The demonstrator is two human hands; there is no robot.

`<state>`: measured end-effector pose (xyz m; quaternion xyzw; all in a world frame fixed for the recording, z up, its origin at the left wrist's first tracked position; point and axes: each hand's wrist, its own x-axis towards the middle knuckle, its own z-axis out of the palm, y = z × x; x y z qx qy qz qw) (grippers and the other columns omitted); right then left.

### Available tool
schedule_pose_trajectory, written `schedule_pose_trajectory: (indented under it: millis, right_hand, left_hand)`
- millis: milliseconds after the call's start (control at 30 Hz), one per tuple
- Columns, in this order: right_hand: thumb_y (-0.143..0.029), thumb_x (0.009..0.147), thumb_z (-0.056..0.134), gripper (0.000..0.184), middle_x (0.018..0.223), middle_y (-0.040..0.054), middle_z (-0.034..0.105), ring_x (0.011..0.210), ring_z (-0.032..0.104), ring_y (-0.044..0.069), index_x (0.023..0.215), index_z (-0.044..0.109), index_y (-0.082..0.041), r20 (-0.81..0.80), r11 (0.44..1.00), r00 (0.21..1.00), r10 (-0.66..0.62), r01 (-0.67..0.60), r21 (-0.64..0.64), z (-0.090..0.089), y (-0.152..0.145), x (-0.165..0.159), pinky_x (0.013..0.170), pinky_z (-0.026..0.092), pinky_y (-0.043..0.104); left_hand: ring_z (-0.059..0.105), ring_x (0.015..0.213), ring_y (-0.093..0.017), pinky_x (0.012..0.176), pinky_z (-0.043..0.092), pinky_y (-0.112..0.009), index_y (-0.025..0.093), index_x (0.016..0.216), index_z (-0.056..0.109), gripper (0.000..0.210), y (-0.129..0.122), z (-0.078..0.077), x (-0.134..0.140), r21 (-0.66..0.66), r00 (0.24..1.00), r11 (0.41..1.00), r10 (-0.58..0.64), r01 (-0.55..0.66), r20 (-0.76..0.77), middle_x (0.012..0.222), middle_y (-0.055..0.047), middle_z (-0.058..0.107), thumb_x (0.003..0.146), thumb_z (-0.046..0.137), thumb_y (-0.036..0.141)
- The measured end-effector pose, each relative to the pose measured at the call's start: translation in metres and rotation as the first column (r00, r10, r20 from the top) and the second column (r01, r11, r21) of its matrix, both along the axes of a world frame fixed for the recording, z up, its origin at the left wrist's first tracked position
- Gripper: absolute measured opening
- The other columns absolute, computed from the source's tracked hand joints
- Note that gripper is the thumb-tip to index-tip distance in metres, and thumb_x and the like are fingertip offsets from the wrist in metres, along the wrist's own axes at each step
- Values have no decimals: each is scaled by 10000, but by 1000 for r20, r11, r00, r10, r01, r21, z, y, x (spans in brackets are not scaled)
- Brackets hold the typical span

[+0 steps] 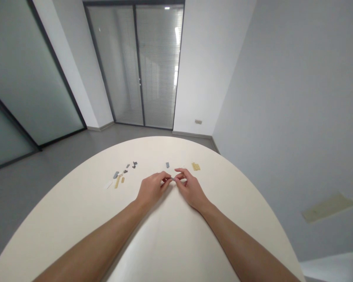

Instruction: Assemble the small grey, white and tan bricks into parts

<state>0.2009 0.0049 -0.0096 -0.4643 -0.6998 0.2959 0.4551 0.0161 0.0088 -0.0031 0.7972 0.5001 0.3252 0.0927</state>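
Observation:
My left hand [153,188] and my right hand [191,188] meet over the middle of the table, fingertips pinched on a small grey building-brick piece [173,179] between them. Most of that piece is hidden by the fingers, so its exact shape cannot be made out. Just beyond the hands lies a blue-grey piece [167,165]. A tan plate-like piece [195,166] rests past my right hand, to its right.
Left of my hands lie several loose pieces: a long tan strip [117,182], a short tan piece [122,180], a blue-grey piece [115,175], a white piece [109,184] and dark bits [135,163]. The round white table [170,243] curves away toward glass doors [159,66].

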Motion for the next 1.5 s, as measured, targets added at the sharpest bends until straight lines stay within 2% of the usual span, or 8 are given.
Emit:
schedule_pose_trajectory:
  millis: [133, 267, 433, 733, 1067, 1267, 1400, 1500]
  right_hand:
    - [-283, 925, 550, 302, 931, 29, 708, 830, 662, 161, 1218, 589, -220, -4, 1000, 1000, -23, 23, 8, 2, 0, -1, 688, 511, 270]
    - [-255, 902, 572, 228, 1011, 51, 717, 877, 662, 167, 1107, 663, -215, 37, 999, 999, -12, 10, 52, 4, -2, -1, 698, 507, 275]
    - [-250, 915, 556, 188, 1033, 51, 730, 914, 659, 173, 1028, 703, -219, 52, 998, 999, -8, 4, 65, 3, 0, 1, 738, 509, 291]
    - [-277, 934, 558, 186, 1052, 48, 733, 916, 661, 173, 1039, 701, -222, 17, 998, 999, -36, 35, 58, 1, 2, 1, 749, 508, 291]
    - [-244, 933, 559, 170, 1000, 34, 746, 889, 666, 169, 1010, 708, -218, 36, 999, 999, 15, -16, 32, 6, 0, 1, 745, 494, 292]
    - [-263, 917, 587, 176, 1002, 35, 743, 917, 679, 169, 1065, 673, -219, 3, 1000, 1000, 7, -7, 30, 2, 2, 1, 721, 496, 276]
    - [-263, 908, 591, 193, 1022, 43, 744, 920, 687, 169, 1085, 654, -218, 6, 1000, 1000, 0, 0, 28, 1, 3, 1, 730, 504, 280]
    - [-261, 911, 586, 189, 1012, 39, 745, 917, 688, 170, 1084, 653, -225, 9, 1000, 1000, 7, -7, 30, 0, 3, 1, 725, 505, 283]
  left_hand:
    - [705, 837, -174, 722, 489, -271, 264, 985, 676, 169, 0, 2, 1, -7, 1000, 1000, 15, -15, -18, 928, 19, 768, 955, 547, 370]
    - [701, 819, -177, 702, 484, -275, 257, 956, 676, 178, -1, 4, 1, -11, 999, 999, 38, -38, -16, 899, 11, 767, 954, 546, 379]
    - [699, 823, -178, 717, 493, -279, 257, 969, 682, 205, -1, 3, 1, -26, 1000, 1000, 16, -16, -14, 913, 4, 769, 953, 530, 393]
    - [705, 840, -161, 739, 500, -257, 287, 1017, 689, 174, 0, 0, 0, -24, 999, 999, -39, 38, -29, 952, 27, 771, 950, 530, 304]
    - [702, 860, -141, 750, 509, -246, 297, 1054, 656, 171, -1, 1, -1, -70, 997, 995, -68, 69, 26, 984, 47, 756, 929, 545, 261]
    - [699, 893, -148, 761, 515, -246, 307, 1176, 634, 260, 1, -1, -1, -62, 995, 993, -97, 98, 21, 1003, 36, 755, 937, 543, 261]
    - [690, 929, -151, 804, 506, -253, 311, 1151, 666, 253, 2, -3, -2, -29, 993, 992, -119, 119, -14, 1083, 32, 747, 938, 548, 243]
    - [688, 915, -153, 790, 500, -256, 308, 1127, 672, 225, 2, -2, -2, -27, 995, 995, -100, 100, -9, 1056, 36, 749, 938, 557, 265]
